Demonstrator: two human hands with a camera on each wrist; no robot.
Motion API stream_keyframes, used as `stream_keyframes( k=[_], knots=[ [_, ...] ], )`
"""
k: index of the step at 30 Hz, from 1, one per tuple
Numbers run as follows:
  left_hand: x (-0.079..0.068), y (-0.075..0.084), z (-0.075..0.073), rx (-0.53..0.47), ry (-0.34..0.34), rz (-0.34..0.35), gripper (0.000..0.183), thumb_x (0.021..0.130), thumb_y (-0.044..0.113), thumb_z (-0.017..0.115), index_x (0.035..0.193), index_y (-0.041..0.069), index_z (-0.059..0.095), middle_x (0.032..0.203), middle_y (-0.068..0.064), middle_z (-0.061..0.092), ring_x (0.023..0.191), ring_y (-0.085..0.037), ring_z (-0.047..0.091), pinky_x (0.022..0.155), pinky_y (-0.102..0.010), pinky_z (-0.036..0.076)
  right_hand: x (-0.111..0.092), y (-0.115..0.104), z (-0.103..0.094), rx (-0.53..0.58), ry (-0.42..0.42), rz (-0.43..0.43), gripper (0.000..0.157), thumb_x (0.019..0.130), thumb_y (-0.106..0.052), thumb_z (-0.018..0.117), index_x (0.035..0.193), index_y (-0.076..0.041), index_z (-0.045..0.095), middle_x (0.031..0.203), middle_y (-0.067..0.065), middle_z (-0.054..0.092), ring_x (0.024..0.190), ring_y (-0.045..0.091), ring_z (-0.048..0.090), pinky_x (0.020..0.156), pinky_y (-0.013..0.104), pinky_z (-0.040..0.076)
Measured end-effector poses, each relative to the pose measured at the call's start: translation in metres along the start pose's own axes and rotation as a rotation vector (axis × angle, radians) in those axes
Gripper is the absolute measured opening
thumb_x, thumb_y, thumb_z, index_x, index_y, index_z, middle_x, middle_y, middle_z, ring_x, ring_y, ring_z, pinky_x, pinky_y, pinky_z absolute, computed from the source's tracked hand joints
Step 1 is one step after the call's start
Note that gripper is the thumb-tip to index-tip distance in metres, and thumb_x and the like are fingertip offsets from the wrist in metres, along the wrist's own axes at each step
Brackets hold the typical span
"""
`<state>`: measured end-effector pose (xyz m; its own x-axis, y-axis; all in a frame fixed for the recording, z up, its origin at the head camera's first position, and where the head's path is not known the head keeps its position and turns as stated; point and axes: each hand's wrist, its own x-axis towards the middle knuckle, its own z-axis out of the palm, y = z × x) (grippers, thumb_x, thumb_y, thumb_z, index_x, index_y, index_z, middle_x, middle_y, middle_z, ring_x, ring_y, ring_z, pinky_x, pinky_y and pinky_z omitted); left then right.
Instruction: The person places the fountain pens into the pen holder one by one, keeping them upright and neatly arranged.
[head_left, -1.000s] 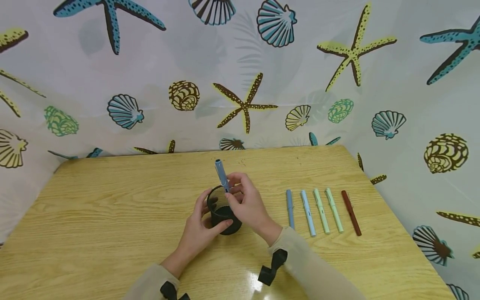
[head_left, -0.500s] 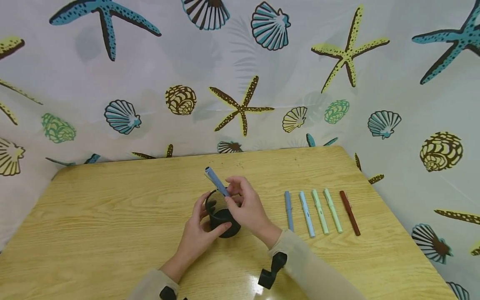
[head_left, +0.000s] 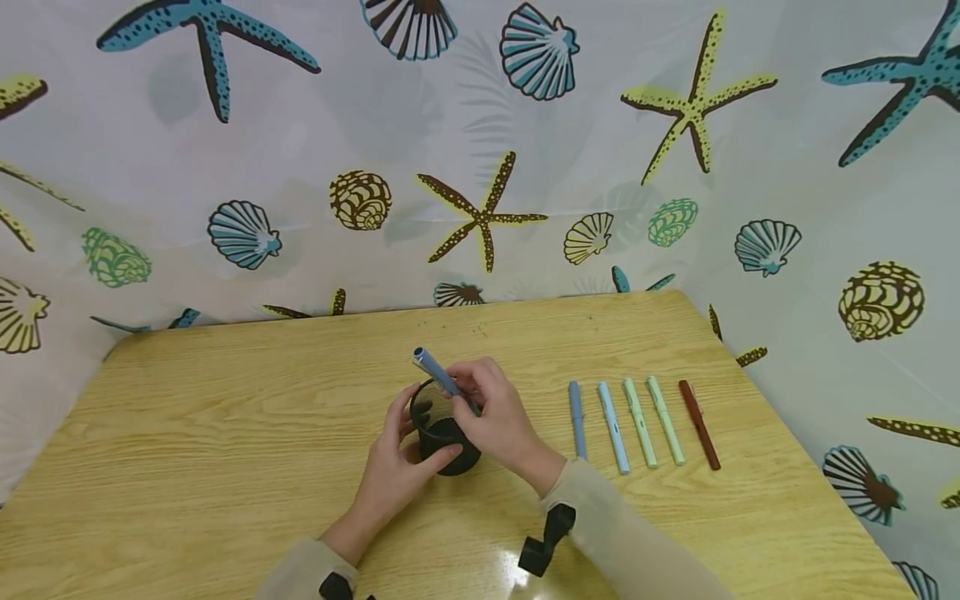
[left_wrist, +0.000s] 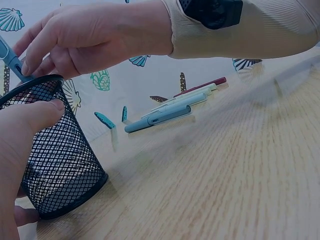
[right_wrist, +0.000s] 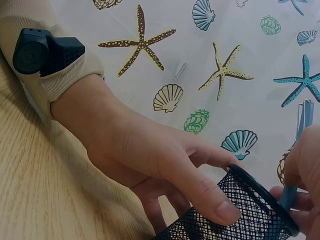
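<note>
My left hand (head_left: 390,467) grips a black mesh pen cup (left_wrist: 70,155), its thumb on the near side and its fingers around the far side. Above the cup's mouth, my right hand (head_left: 501,421) pinches a blue pen (head_left: 435,369). The pen leans, with its upper end pointing up and to the left in the head view. In the left wrist view the pen's lower part is at the rim; the right wrist view has it beside the rim too. Fingers hide part of its lower end.
Several pens lie in a row on the wooden table (head_left: 247,433) to the right: a blue pen (head_left: 577,419), a light blue pen (head_left: 614,429), two pale green pens (head_left: 641,423) and a dark red pen (head_left: 700,425). A shell-patterned cloth (head_left: 300,125) hangs behind the table.
The pen has tipped from nearly upright to leaning left, and its top has dropped lower. My right fingers have shifted slightly on it. The left hand still holds the cup in place.
</note>
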<state>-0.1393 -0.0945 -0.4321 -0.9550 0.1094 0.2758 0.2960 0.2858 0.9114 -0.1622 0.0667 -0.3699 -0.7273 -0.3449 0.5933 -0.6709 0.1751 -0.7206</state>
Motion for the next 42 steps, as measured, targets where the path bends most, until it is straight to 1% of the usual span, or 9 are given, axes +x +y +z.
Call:
stream_keyframes(
  k=[9, 12, 16, 20, 26, 34, 38, 41, 42],
  knots=[
    [0.000, -0.002, 0.000, 0.000, 0.007, 0.018, 0.086, 0.077, 0.011, 0.077, 0.145, 0.014, 0.023, 0.131, -0.026, 0.044, 0.119, -0.043, 0.045, 0.089, -0.056, 0.043, 0.003, 0.004, 0.004, 0.012, -0.031, 0.017, 0.025, 0.083, 0.017, 0.054, 0.107, 0.011, 0.052, 0.098, 0.023, 0.049, 0.087, 0.035, 0.059, 0.074, 0.038, 0.054],
    [0.002, -0.015, 0.002, -0.006, 0.008, 0.032, 0.087, 0.077, 0.014, 0.077, 0.145, 0.018, 0.024, 0.132, -0.023, 0.045, 0.119, -0.041, 0.045, 0.089, -0.055, 0.044, 0.003, 0.017, 0.009, 0.024, -0.040, 0.035, 0.024, 0.083, 0.014, 0.056, 0.107, 0.009, 0.052, 0.098, 0.022, 0.050, 0.088, 0.033, 0.058, 0.075, 0.039, 0.054],
    [0.005, -0.034, 0.004, -0.022, 0.006, 0.037, 0.088, 0.076, 0.020, 0.079, 0.144, 0.029, 0.024, 0.133, -0.016, 0.046, 0.120, -0.035, 0.046, 0.089, -0.051, 0.045, 0.002, 0.032, 0.014, 0.018, -0.044, 0.071, 0.022, 0.085, 0.008, 0.059, 0.106, 0.002, 0.054, 0.099, 0.015, 0.053, 0.089, 0.025, 0.059, 0.075, 0.033, 0.054],
    [0.005, -0.038, 0.004, -0.034, 0.008, 0.045, 0.088, 0.075, 0.025, 0.079, 0.143, 0.035, 0.024, 0.133, -0.009, 0.047, 0.119, -0.031, 0.047, 0.088, -0.049, 0.047, 0.003, 0.033, 0.015, 0.013, -0.059, 0.102, 0.020, 0.087, 0.002, 0.061, 0.105, -0.003, 0.055, 0.098, 0.009, 0.056, 0.089, 0.018, 0.059, 0.076, 0.026, 0.053],
    [0.005, -0.038, 0.003, -0.029, 0.010, 0.049, 0.088, 0.075, 0.025, 0.079, 0.143, 0.037, 0.024, 0.131, -0.005, 0.048, 0.118, -0.028, 0.049, 0.088, -0.048, 0.047, 0.004, 0.032, 0.017, -0.039, -0.114, 0.120, 0.021, 0.088, -0.002, 0.060, 0.108, -0.007, 0.056, 0.098, 0.005, 0.061, 0.086, 0.015, 0.061, 0.074, 0.026, 0.052],
    [0.006, -0.036, 0.004, -0.007, 0.006, 0.052, 0.089, 0.076, 0.021, 0.079, 0.144, 0.033, 0.023, 0.129, -0.009, 0.049, 0.117, -0.027, 0.049, 0.088, -0.047, 0.047, 0.006, 0.030, 0.015, -0.137, -0.194, 0.169, 0.022, 0.088, -0.006, 0.061, 0.109, -0.009, 0.056, 0.096, 0.001, 0.061, 0.080, 0.009, 0.059, 0.070, 0.019, 0.050],
    [0.004, -0.022, 0.003, -0.014, 0.000, 0.075, 0.085, 0.078, 0.013, 0.076, 0.145, 0.018, 0.024, 0.130, -0.018, 0.048, 0.116, -0.035, 0.049, 0.086, -0.050, 0.048, 0.005, 0.028, 0.014, -0.139, -0.236, 0.198, 0.026, 0.090, -0.007, 0.060, 0.115, -0.007, 0.054, 0.100, 0.004, 0.061, 0.085, 0.008, 0.059, 0.072, 0.019, 0.049],
    [0.002, -0.012, 0.002, -0.021, 0.000, 0.072, 0.082, 0.079, 0.011, 0.075, 0.144, 0.010, 0.025, 0.131, -0.020, 0.047, 0.116, -0.037, 0.048, 0.086, -0.051, 0.047, 0.005, 0.028, 0.014, -0.098, -0.205, 0.194, 0.028, 0.090, -0.005, 0.059, 0.118, -0.003, 0.053, 0.101, 0.010, 0.060, 0.088, 0.012, 0.060, 0.075, 0.020, 0.050],
    [0.002, -0.013, 0.003, -0.005, 0.001, 0.071, 0.084, 0.079, 0.011, 0.076, 0.144, 0.010, 0.024, 0.130, -0.020, 0.047, 0.115, -0.037, 0.049, 0.085, -0.051, 0.048, 0.005, 0.028, 0.013, -0.088, -0.184, 0.183, 0.028, 0.090, -0.004, 0.060, 0.117, -0.002, 0.053, 0.101, 0.011, 0.060, 0.088, 0.013, 0.060, 0.075, 0.021, 0.050]
  ],
)
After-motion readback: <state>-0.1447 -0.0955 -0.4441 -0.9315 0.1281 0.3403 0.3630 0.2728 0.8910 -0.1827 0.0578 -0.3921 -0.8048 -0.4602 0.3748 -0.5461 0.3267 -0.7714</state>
